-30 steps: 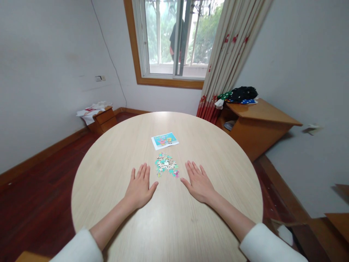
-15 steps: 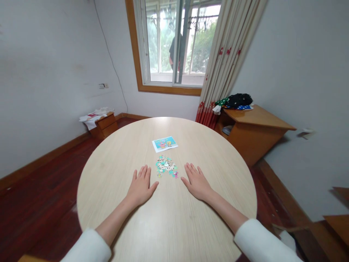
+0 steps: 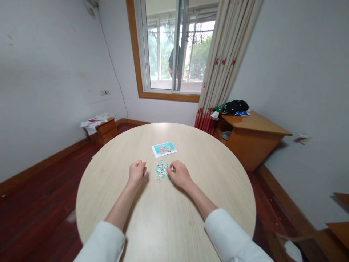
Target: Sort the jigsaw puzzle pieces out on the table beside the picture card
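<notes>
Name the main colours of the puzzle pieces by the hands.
The puzzle pieces are mostly teal and white, with bits of pink; head view.

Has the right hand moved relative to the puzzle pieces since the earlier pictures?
Yes. The right hand has shifted left, from lying flat beside the puzzle pieces to touching their right edge, fingers curled.

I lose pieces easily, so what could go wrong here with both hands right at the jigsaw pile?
1. The right hand has its fingers on the heaped jigsaw pieces; a sweep could scatter them across the round table, maybe toward its edge.
2. The curled left hand sits close beside the pile and could knock pieces sideways.
3. The pieces overlap, so small ones may lie hidden underneath.
</notes>
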`<act>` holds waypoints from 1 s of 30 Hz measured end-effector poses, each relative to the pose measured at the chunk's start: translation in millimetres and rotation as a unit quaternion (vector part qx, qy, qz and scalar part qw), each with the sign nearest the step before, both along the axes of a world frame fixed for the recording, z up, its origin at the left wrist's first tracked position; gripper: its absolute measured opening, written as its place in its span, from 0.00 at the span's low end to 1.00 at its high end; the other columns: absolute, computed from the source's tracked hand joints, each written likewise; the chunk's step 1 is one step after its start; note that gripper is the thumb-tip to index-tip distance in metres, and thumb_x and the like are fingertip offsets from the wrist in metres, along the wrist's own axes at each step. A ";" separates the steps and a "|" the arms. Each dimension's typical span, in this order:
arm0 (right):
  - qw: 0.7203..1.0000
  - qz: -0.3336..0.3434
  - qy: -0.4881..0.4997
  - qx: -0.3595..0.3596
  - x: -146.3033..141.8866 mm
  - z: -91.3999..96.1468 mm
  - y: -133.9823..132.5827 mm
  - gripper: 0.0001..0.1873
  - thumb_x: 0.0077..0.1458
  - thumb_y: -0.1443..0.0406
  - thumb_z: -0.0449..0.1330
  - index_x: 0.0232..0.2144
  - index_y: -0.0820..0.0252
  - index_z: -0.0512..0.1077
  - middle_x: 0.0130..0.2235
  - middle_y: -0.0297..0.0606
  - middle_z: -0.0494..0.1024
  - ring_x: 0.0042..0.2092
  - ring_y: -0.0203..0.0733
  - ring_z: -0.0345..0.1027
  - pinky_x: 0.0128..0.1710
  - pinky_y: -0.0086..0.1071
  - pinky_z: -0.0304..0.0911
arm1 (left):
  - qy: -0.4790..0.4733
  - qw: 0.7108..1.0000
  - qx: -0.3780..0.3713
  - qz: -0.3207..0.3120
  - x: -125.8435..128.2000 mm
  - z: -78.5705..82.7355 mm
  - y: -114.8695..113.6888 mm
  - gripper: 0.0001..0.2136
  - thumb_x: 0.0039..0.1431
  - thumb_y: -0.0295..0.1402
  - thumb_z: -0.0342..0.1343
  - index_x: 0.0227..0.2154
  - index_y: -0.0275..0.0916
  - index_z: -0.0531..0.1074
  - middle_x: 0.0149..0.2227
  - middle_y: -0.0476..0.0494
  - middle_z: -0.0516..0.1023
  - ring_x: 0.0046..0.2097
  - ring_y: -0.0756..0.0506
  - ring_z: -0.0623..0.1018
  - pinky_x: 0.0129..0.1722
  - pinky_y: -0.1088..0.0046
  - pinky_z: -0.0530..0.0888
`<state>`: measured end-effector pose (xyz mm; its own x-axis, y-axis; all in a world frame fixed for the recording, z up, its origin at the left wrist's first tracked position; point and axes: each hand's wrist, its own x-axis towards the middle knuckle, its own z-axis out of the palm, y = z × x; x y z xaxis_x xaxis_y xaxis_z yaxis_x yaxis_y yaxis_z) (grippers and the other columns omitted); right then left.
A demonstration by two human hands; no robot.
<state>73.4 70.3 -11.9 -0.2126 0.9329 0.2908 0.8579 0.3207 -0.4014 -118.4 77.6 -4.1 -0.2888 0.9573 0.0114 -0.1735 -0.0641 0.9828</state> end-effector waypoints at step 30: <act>0.991 -0.124 -0.059 0.003 25.6 -21.3 49.4 0.23 0.64 0.64 0.42 0.57 0.63 0.65 0.61 0.49 0.64 0.62 0.48 0.55 0.63 0.51 0.37 | -0.327 0.940 -0.091 -0.024 -34.7 -17.5 10.8 0.19 0.42 0.18 0.56 0.16 0.40 0.49 0.12 0.63 0.48 0.12 0.60 0.51 0.13 0.83 0.44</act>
<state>99.0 119.7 -33.1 -0.0105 0.9589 0.2837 0.9516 0.0968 -0.2918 -153.1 88.4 -21.6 -0.1338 0.9382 -0.3191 -0.7427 0.1183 0.6591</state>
